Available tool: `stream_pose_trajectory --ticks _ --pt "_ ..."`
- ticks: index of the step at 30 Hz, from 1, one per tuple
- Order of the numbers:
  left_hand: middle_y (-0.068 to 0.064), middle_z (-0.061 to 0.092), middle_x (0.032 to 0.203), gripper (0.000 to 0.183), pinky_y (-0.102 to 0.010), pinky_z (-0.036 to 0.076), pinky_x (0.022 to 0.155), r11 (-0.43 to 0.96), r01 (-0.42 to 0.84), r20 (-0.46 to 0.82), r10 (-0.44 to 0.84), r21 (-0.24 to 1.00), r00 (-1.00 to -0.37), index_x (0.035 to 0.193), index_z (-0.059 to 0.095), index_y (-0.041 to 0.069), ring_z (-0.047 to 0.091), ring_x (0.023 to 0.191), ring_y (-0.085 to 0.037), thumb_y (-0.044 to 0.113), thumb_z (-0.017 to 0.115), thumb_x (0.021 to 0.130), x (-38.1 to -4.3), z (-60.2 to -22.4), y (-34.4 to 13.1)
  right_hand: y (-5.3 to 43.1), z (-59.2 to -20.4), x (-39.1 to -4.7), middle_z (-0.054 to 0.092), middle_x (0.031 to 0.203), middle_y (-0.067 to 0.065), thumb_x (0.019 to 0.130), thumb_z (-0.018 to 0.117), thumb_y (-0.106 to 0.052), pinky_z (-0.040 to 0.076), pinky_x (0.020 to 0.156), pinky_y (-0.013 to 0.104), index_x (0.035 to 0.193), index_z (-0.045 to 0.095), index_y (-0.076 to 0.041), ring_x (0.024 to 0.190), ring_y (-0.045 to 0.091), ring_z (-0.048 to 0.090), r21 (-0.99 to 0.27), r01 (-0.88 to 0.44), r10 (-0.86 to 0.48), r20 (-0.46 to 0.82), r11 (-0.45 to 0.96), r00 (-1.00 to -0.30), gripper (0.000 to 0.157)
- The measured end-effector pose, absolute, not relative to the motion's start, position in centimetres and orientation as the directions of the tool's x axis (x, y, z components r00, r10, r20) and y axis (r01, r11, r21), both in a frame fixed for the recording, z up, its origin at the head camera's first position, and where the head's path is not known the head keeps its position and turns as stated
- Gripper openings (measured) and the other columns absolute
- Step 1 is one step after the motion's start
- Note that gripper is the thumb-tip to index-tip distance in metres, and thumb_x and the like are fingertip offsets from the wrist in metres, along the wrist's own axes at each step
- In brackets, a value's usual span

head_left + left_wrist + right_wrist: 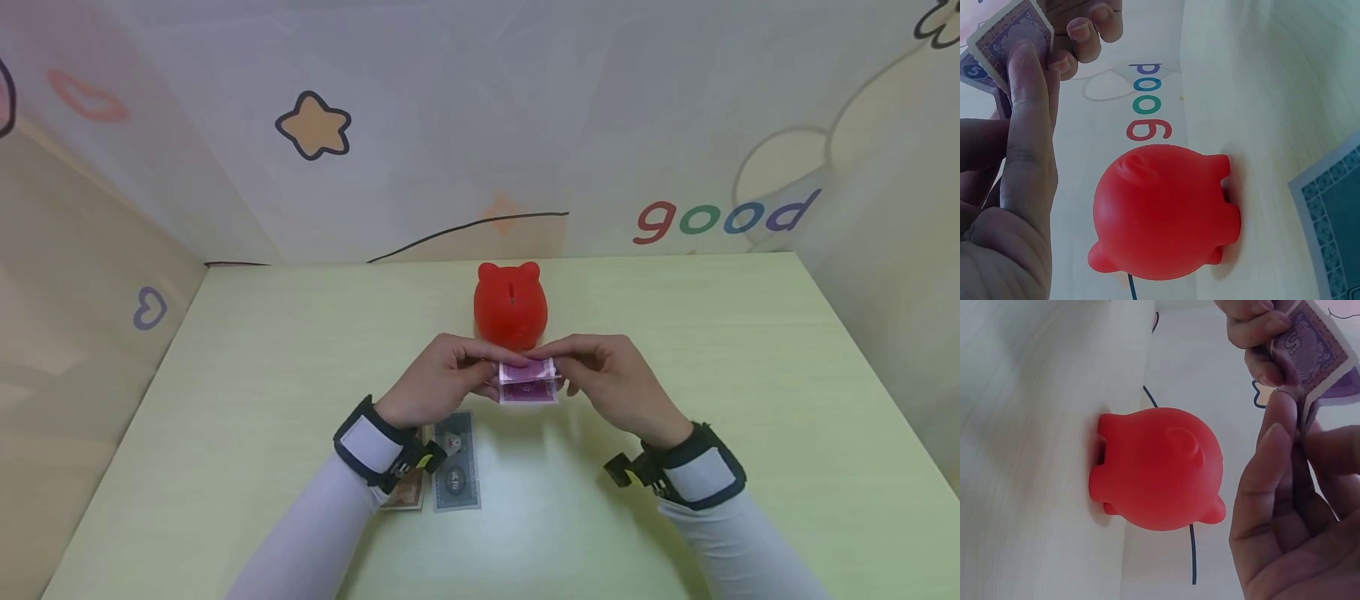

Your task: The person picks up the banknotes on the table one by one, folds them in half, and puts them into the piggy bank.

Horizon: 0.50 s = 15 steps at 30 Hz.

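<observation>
Together, the left hand [438, 379] and the right hand [618, 385] are pinching opposite ends of a folded purple note [528, 392], just below the centre of the head view. A red pig [511, 304] is standing mid-frame; a blue note [457, 467] and a partly hidden brown note [408, 493] are lying lower left of centre.

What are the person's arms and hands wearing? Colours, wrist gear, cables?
Plain whitish sleeves on both arms: left sleeve, right sleeve. Over each cuff sits a black strap, left strap and right strap, with a white patch and a small black device bearing some yellow. Left hand and right hand: no gloves. No cables visible.
</observation>
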<state>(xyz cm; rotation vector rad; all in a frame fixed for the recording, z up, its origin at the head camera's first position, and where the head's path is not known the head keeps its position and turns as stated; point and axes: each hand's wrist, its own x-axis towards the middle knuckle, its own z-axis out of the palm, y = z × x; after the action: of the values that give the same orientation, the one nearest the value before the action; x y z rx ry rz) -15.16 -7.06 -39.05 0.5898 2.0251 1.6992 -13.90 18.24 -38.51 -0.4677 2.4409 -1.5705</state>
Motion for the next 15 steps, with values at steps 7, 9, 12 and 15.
stream_pose_trajectory --ticks 7,9,12,15 --pt "-0.014 0.072 0.126 0.032 -0.035 0.064 0.086 0.175 0.06 -0.052 0.574 0.983 -0.817 0.13 0.073 0.006 0.074 0.096 -0.024 0.005 0.052 0.105 -15.18 -39.07 -7.04 18.06 -38.49 -13.87 0.075 0.116 0.01 0.105 0.055 -0.009 0.06 0.074 0.03 0.123 0.077 -0.012 0.088 0.028 0.063 -0.901 -0.146 -0.342 -0.004 0.41 -0.94 0.028" --pt "-0.014 0.072 0.125 0.032 -0.036 0.064 0.086 0.176 0.069 -0.046 0.577 0.982 -0.816 0.13 0.072 0.006 0.073 0.098 -0.024 0.006 0.052 0.105 -15.19 -39.14 -7.04 18.01 -38.52 -13.86 0.075 0.116 0.01 0.105 0.056 -0.011 0.06 0.074 0.03 0.124 0.076 -0.012 0.091 0.027 0.063 -0.901 -0.144 -0.343 -0.006 0.41 -0.939 0.027" --pt "-0.012 0.074 0.123 0.031 -0.042 0.064 0.088 0.184 0.08 -0.041 0.575 0.98 -0.817 0.131 0.072 0.008 0.073 0.098 -0.024 0.008 0.056 0.104 -15.21 -39.25 -7.06 18.0 -38.56 -13.8 0.074 0.115 0.009 0.104 0.059 -0.012 0.06 0.075 0.033 0.124 0.076 -0.012 0.091 0.028 0.064 -0.9 -0.145 -0.348 -0.007 0.411 -0.938 0.026" --pt "-0.01 0.076 0.117 0.031 -0.052 0.062 0.089 0.208 0.087 -0.046 0.562 0.974 -0.826 0.131 0.073 0.012 0.073 0.095 -0.028 0.01 0.062 0.102 -15.14 -39.23 -7.08 17.99 -38.65 -13.76 0.074 0.111 0.007 0.102 0.065 -0.016 0.06 0.075 0.036 0.124 0.076 -0.015 0.09 0.029 0.065 -0.896 -0.147 -0.35 -0.009 0.418 -0.937 0.025"
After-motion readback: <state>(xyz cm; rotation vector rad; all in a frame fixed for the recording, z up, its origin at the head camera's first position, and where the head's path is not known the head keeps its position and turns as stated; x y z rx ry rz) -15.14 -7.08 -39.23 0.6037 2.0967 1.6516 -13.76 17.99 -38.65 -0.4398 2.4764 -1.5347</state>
